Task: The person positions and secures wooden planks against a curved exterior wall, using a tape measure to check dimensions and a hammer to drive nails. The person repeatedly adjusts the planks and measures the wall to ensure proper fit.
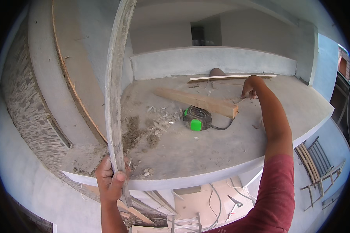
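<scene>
A long, grey, cement-smeared straight bar [116, 77] stands nearly upright at the left of the concrete slab [182, 153]. Around its lower end wraps my left hand [111, 178], thumb in front, close to the slab's front edge. My right hand [251, 88] reaches across to the far right part of the slab. Its fingers are curled downward beside some thin wire-like bits [241, 100]; what they pinch is hidden. A squared timber piece [198, 101] lies between the hands, with a black and green tape measure [198, 118] in front of it.
Crumbled mortar [132, 134] and chips litter the slab's left part. A thin pale strip [229, 77] lies near the low back wall [214, 60]. Below the slab are an aluminium ladder [188, 223], a handsaw [235, 201], cables and a wooden frame [319, 186].
</scene>
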